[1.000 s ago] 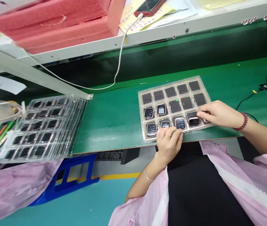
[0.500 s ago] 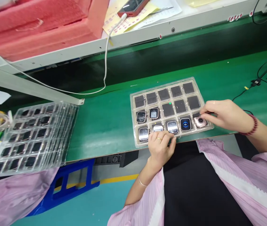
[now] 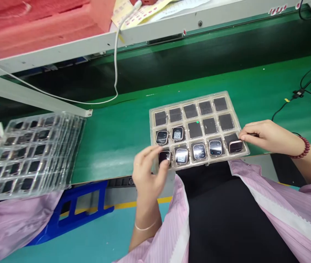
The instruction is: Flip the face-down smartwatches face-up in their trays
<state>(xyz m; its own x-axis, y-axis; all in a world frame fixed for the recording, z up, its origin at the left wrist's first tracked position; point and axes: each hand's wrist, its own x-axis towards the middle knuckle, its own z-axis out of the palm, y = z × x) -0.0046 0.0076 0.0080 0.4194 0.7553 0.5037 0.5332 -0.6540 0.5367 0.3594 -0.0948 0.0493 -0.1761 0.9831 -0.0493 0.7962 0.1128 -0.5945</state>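
Note:
A clear plastic tray (image 3: pixel 196 94) holds several square smartwatches in its two nearer rows. My left hand (image 3: pixel 148 173) is at the tray's front left corner, with thumb and fingers apart over a dark-screened smartwatch (image 3: pixel 164 157). At the right end, my right hand (image 3: pixel 267 137) has its thumb and forefinger pinched at the upper corner of a rose-gold smartwatch (image 3: pixel 235 146). That watch lies tilted in its pocket, dark screen up; what the fingertips grip is hidden. Between the hands, a watch with a QR code (image 3: pixel 182 156) and two lit watches (image 3: pixel 199 151) fill the front row.
Left on the green bench (image 3: pixel 111 146) stands a tall stack of filled clear trays (image 3: pixel 34 153). Black cables (image 3: pixel 299 93) lie at the right. A white cable (image 3: pixel 115 73) hangs from the shelf (image 3: pixel 155 42), which holds red foam (image 3: pixel 62 33). Below is a blue stool (image 3: pixel 73 208).
My left hand has moved left from the tray's front edge, and its fingers have spread. The rightmost watch has turned from back up to screen up. The view has shifted slightly.

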